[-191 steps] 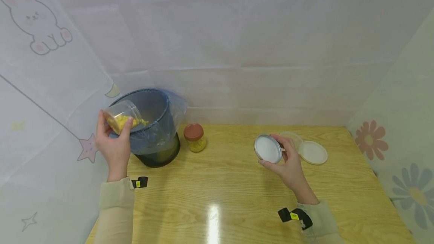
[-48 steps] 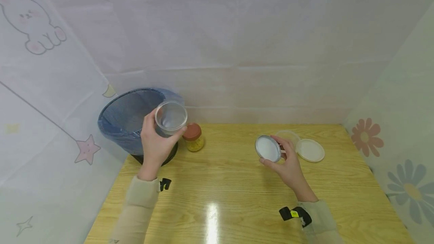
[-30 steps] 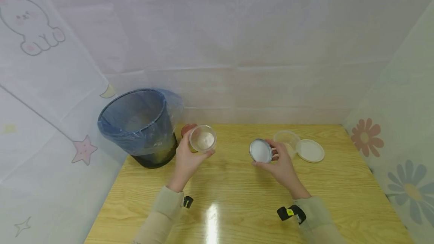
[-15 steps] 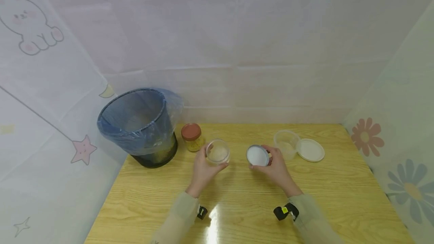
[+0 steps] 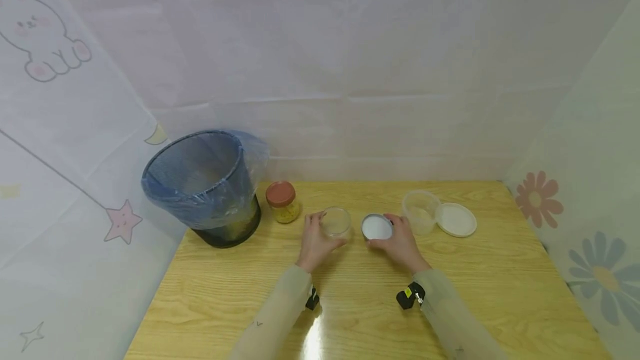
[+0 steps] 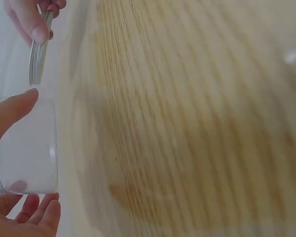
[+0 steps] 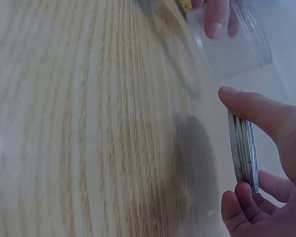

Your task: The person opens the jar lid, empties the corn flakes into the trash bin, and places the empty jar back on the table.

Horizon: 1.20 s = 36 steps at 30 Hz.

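My left hand grips a clear plastic jar by its sides, its open mouth up, low over the middle of the table. Seen from the left wrist, the jar looks empty between thumb and fingers. Just to the right, my right hand holds a round silver-rimmed lid by its edge, its white face up. The right wrist view shows the lid edge-on, with a ridged metal side, between thumb and curled fingers. A small gap separates lid and jar.
A dark bin with a blue bag liner stands at the back left. Beside it is a small red-lidded jar of yellow bits. At the back right sit a clear tub and a whitish flat lid.
My left hand was tipping yellow bits from the jar at the bin; it has since brought the jar, emptied, right and down to mid-table. My right hand has moved left and lower with the lid.
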Each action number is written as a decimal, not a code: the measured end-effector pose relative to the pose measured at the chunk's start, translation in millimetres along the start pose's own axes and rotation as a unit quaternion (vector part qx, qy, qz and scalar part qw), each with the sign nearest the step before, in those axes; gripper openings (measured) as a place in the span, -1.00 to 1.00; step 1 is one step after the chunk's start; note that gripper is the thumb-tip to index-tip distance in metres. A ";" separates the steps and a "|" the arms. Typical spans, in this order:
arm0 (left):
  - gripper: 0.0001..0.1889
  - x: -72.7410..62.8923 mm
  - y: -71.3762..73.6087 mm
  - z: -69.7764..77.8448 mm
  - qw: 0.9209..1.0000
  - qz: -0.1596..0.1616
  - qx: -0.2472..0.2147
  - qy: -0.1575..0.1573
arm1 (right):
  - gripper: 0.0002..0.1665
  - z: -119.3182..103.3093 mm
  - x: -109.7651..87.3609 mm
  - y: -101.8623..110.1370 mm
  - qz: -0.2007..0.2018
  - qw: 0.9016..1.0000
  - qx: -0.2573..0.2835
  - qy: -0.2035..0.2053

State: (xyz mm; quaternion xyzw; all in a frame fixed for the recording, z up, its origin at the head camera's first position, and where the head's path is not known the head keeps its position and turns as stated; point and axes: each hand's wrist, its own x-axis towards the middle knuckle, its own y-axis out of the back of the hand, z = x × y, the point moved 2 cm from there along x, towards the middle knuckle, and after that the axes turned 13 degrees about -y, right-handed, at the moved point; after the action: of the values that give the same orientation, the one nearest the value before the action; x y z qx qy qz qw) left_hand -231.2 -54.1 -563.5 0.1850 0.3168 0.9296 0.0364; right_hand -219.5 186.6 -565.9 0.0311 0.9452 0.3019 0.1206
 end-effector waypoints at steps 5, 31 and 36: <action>0.00 9.6 -13.1 -1.1 1.000 0.010 0.009 -0.003 | 0.17 1.4 10.6 -3.0 0.013 1.000 -0.012 -0.010; -0.04 26.2 -37.7 -4.1 0.999 0.041 0.018 0.013 | 0.05 0.3 30.8 -15.0 0.059 0.997 -0.041 -0.023; -0.02 23.6 -36.7 -5.4 0.999 0.037 0.024 0.000 | 0.06 2.0 31.5 -14.6 0.059 0.998 -0.033 -0.018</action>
State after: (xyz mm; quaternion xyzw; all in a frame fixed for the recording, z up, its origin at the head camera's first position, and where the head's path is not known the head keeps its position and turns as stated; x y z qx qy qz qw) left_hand -256.9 -23.7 -581.9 0.1975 0.3320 0.9224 -0.0023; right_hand -249.3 180.0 -582.5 0.0885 0.9289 0.3387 0.1208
